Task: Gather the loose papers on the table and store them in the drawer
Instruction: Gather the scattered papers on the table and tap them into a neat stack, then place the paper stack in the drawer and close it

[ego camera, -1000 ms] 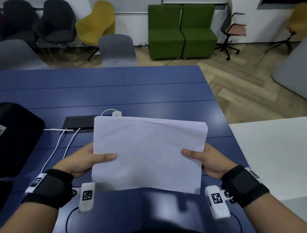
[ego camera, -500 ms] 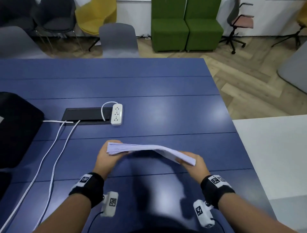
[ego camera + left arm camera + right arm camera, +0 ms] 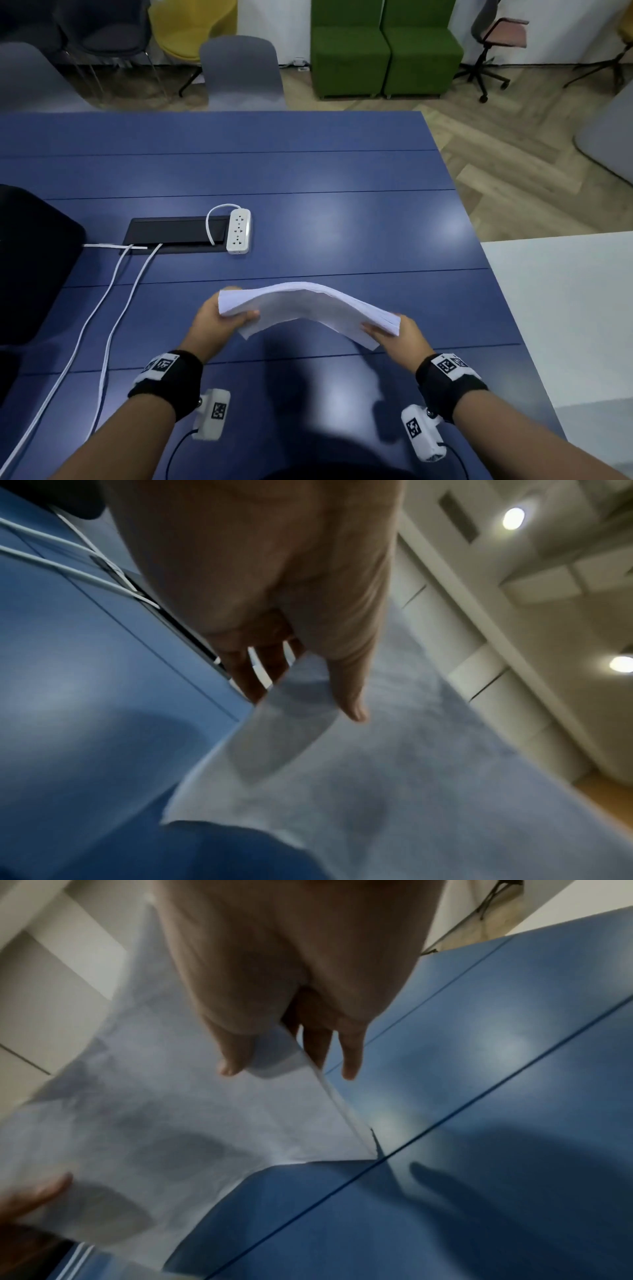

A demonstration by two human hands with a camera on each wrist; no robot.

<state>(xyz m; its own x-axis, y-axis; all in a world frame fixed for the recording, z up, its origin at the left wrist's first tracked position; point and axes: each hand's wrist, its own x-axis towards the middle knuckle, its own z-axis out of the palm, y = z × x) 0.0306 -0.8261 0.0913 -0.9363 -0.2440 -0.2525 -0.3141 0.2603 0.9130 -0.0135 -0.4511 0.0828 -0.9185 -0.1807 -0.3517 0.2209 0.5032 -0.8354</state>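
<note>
We've got the paper stack (image 3: pixel 310 310) bowed up over the near part of the table (image 3: pixel 308 171), left hand (image 3: pixel 219 320) and right hand (image 3: pixel 399 337) each pinching an end. Best to keep both pinches firm and ease the bow flat so no sheets fan out; no drawer in sight yet.

We see a blue table (image 3: pixel 308 171) of long planks | black cable tray (image 3: pixel 174 233) set into it left of centre | white power strip (image 3: pixel 238 232) at the tray's right end | two white cables (image 3: pixel 102 308) run toward the near left corner | black object (image 3: pixel 30 263) at left edge
</note>
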